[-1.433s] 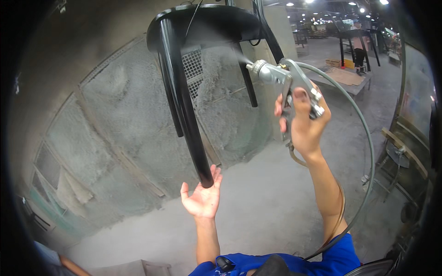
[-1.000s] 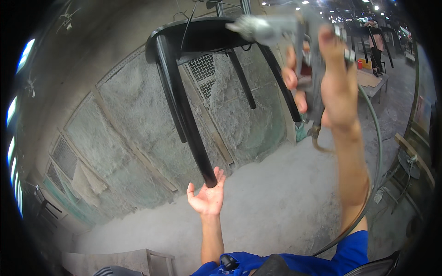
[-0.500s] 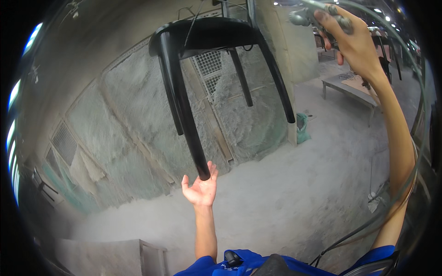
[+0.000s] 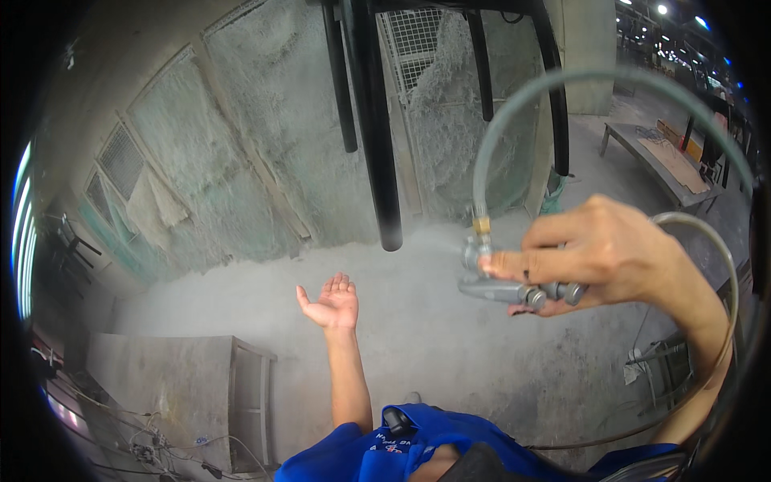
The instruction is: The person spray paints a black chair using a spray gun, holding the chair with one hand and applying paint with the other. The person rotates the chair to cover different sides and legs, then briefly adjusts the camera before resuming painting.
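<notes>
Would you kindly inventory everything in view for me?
chair: one, black, top centre
sprayer: one, silver, in right grip
hose: at least one, grey, above sprayer
wall: one, grey, behind chair
cloth: one, beige, left
bench: one, grey, lower left
table: one, grey, right
board: one, brown, on table
bag: one, green, right of centre
lights: several, white, upper right
floor: one, grey, below
shirt: one, blue, bottom
left grip: one, bare, open below chair
right grip: one, bare, around sprayer

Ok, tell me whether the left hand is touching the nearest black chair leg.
Apart: the head view shows grey floor between the left hand and the lower end of the nearest black chair leg.
</notes>
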`<move>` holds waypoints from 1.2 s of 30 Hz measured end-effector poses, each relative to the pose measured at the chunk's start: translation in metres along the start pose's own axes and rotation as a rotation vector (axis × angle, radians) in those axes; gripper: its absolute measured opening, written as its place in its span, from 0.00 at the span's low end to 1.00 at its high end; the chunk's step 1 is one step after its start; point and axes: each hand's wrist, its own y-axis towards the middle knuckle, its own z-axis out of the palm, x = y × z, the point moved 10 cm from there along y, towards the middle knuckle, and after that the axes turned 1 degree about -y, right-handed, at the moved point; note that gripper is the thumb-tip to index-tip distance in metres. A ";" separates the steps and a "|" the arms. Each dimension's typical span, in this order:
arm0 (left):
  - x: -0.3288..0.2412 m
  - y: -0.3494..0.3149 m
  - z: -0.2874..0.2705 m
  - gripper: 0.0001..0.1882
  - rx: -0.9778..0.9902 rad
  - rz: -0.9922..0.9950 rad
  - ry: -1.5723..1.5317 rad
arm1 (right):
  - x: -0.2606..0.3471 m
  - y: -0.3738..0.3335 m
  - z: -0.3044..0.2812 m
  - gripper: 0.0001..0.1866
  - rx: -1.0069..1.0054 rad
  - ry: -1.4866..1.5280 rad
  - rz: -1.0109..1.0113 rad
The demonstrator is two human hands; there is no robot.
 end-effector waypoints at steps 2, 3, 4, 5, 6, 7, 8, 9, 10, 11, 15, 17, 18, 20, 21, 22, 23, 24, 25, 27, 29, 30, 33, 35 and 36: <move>0.005 0.001 0.007 0.58 -0.001 -0.035 0.035 | -0.015 -0.004 0.017 0.23 0.026 0.062 0.100; 0.016 0.001 0.018 0.56 0.033 -0.107 0.048 | -0.024 -0.005 0.023 0.23 0.061 0.082 0.150; 0.029 0.001 0.032 0.53 0.086 -0.173 0.062 | -0.038 -0.007 0.018 0.23 0.024 0.008 0.208; 0.047 -0.002 0.053 0.51 0.207 -0.281 0.037 | -0.056 -0.008 0.013 0.23 0.022 -0.077 0.271; 0.062 -0.009 0.076 0.48 0.349 -0.379 0.015 | -0.078 -0.014 0.008 0.22 0.063 -0.166 0.384; 0.074 -0.022 0.100 0.46 0.535 -0.503 -0.050 | -0.089 -0.017 0.000 0.23 0.087 -0.357 0.386; 0.076 -0.020 0.103 0.44 0.506 -0.467 0.005 | -0.096 -0.016 -0.012 0.23 0.058 -0.513 0.324; 0.077 -0.023 0.105 0.43 0.514 -0.457 0.018 | -0.104 -0.017 -0.020 0.24 0.054 -0.655 0.290; 0.077 -0.025 0.107 0.42 0.516 -0.446 0.028 | -0.113 -0.017 -0.026 0.27 0.041 -0.739 0.278; 0.077 -0.028 0.107 0.42 0.522 -0.447 0.013 | -0.121 -0.016 -0.030 0.30 0.024 -0.820 0.259; 0.072 -0.031 0.105 0.42 0.519 -0.442 -0.004 | -0.140 -0.002 -0.028 0.26 -0.069 -1.020 0.158; 0.069 -0.030 0.106 0.42 0.523 -0.443 -0.024 | -0.172 0.002 -0.011 0.26 0.070 -0.984 0.260; 0.069 -0.030 0.108 0.42 0.535 -0.449 -0.047 | -0.186 0.000 0.000 0.25 0.140 -0.940 0.314; 0.066 -0.029 0.110 0.42 0.551 -0.424 -0.041 | -0.210 -0.010 0.022 0.22 0.218 -0.806 0.400; 0.064 -0.029 0.110 0.42 0.556 -0.394 -0.014 | -0.218 -0.014 0.035 0.22 0.257 -0.744 0.403; 0.062 -0.027 0.109 0.41 0.549 -0.357 0.027 | -0.225 -0.018 0.048 0.22 0.294 -0.683 0.404; 0.060 -0.027 0.110 0.41 0.557 -0.338 0.017 | -0.231 -0.022 0.061 0.22 0.329 -0.619 0.407; 0.057 -0.027 0.109 0.41 0.554 -0.313 0.023 | -0.237 -0.025 0.071 0.22 0.355 -0.585 0.413; 0.056 -0.027 0.109 0.41 0.562 -0.299 0.017 | -0.238 -0.024 0.079 0.22 0.344 -0.533 0.395; 0.051 -0.025 0.104 0.42 0.529 -0.247 0.069 | -0.236 -0.021 0.088 0.22 0.318 -0.426 0.365; 0.048 -0.024 0.102 0.42 0.524 -0.212 0.078 | -0.217 -0.007 0.082 0.22 0.144 -0.271 0.246; 0.047 -0.025 0.102 0.42 0.529 -0.209 0.077 | -0.207 -0.002 0.078 0.22 0.079 -0.200 0.200; 0.046 -0.023 0.100 0.43 0.532 -0.180 0.082 | -0.182 0.015 0.057 0.25 -0.177 -0.302 0.041; 0.045 -0.017 0.100 0.43 0.517 -0.159 0.113 | -0.175 0.038 0.057 0.25 -0.408 -0.443 -0.061; 0.045 -0.018 0.100 0.44 0.504 -0.149 0.132 | -0.173 0.043 0.053 0.25 -0.512 -0.508 -0.105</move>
